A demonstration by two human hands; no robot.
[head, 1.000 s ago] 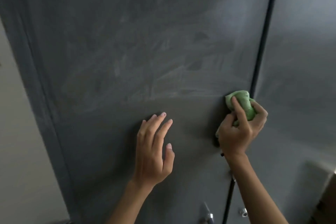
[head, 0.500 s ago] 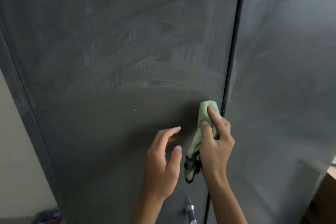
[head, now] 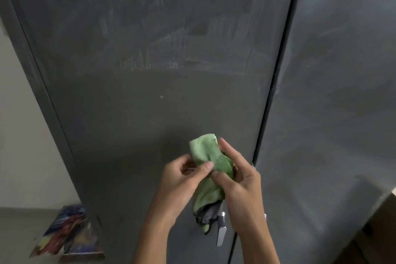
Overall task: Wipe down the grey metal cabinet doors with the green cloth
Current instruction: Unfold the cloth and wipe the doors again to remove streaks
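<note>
Both hands have come off the cabinet door [head: 150,96]. The green cloth [head: 204,152] hangs before it, long axis vertical, dark end down. The left hand [head: 180,186] pinches its middle; the right hand [head: 240,186] grips it, fingers curled.

**A dim corner beside a pale wall**

A plain beige wall [head: 19,113] fills the left side and meets a dull grey-brown floor [head: 17,225] low in the frame. A tall grey cabinet [head: 150,103] stands just right of the wall and takes up most of the view. At its foot, on the floor, lies a loose pile of glossy printed packets [head: 64,233] in blue, red and yellow. In the lower right corner a brown surface [head: 385,242] shows; what it is cannot be told. The light is soft and weak, brightest at the upper right
</note>
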